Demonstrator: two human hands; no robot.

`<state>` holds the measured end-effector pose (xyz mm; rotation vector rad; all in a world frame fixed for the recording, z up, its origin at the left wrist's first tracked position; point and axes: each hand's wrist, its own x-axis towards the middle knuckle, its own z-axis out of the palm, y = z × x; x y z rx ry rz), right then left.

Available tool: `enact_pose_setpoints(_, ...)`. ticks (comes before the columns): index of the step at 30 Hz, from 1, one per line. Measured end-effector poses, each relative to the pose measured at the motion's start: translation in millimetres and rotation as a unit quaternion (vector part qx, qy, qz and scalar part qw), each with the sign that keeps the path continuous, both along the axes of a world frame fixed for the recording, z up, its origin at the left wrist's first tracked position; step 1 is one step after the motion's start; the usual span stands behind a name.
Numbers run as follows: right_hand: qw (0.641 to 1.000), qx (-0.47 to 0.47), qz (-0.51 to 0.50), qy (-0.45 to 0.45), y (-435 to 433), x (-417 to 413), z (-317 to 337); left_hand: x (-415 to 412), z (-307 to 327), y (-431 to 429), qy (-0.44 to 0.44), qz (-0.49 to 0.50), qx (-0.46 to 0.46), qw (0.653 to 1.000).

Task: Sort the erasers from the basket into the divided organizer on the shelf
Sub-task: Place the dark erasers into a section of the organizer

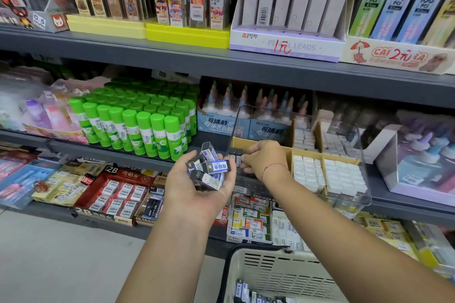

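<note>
The placing step is in hand. The left grip is cupped palm up, fingers curled round a handful of erasers, held in the air just off the shelf's front edge. The right grip pinches a single eraser at the leftmost compartment of the clear organizer, which sits at the front edge of the middle shelf.

Next, I judge, that eraser needs setting in beside the dark ones lined up there, then another picked from the left palm.

The right fingertips curl away from view, so the pinch is partly hidden. The compartment's row is dim behind the wall's glare. The basket is cut off at the bottom, so its remaining count cannot be told.
</note>
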<state>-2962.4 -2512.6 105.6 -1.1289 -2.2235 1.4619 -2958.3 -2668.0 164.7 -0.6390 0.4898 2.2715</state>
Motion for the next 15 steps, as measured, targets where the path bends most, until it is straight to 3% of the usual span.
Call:
enact_pose_setpoints(5,0.992,-0.114,0.004,0.045,-4.7,9.9,14.3,2.9,0.1,2.0,-0.007,-0.007,-0.008,1.0)
enact_pose_setpoints(8,0.987,-0.16,0.03,0.015,-4.8,16.1,21.7,5.4,-0.7,4.3,-0.01,-0.014,-0.009,1.0)
enact_pose_setpoints(10,0.997,-0.056,0.053,-0.017,0.4,20.8,23.7,7.2,-1.5,5.6,-0.008,-0.021,-0.006,1.0)
enact_pose_setpoints(12,0.995,0.059,0.081,0.02,0.9,28.6,33.6,8.4,-2.6,7.2,-0.006,-0.031,-0.008,0.999)
enact_pose_setpoints(15,0.965,0.069,0.21,0.144,-8.0,41.7,60.9,10.7,-3.3,10.7,0.0,-0.048,-0.018,0.999)
